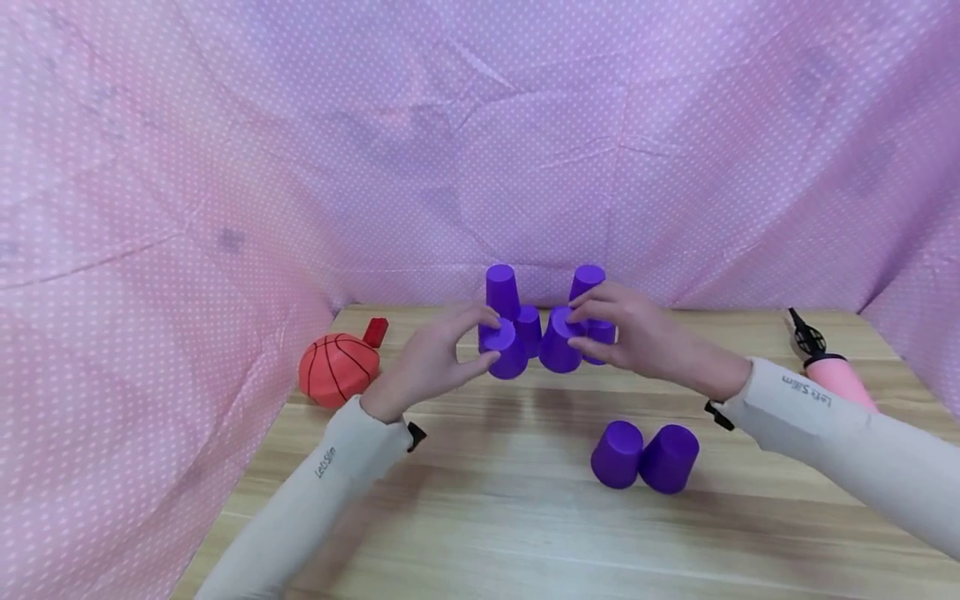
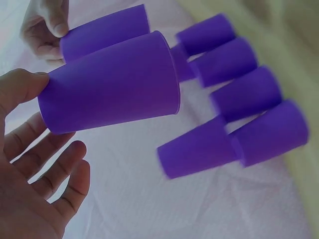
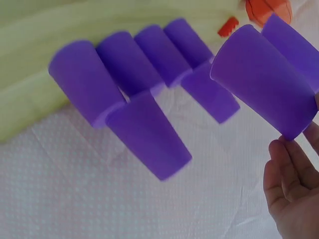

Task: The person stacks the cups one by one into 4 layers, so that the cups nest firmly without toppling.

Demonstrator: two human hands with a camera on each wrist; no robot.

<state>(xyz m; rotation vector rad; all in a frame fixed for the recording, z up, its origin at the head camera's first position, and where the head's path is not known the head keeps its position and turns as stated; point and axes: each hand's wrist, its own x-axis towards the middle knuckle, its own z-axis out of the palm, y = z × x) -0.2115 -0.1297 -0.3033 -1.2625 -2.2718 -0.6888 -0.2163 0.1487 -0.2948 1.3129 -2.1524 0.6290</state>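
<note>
Holding Two Purple Cups Above the Table

Spanning the scene, the light wooden table (image 1: 480,517) carries an orange basketball (image 1: 339,368) and a pink pump (image 1: 838,377). Sleeves read "LetsSim". Left hand (image 1: 431,358) pinches one inverted purple plastic cup (image 1: 507,350); right hand (image 1: 637,337) grips another (image 1: 558,342), both upright, bases up, before stacked cups (image 1: 502,290).

A pale wooden surface (image 1: 487,517) is carrying two upside-down purple cups (image 1: 643,455) touching side by side, a cluster of purple cups (image 1: 543,312) farther back, a basketball (image 1: 337,369), a red block (image 1: 375,332) and a pink pump (image 1: 836,375).
</note>
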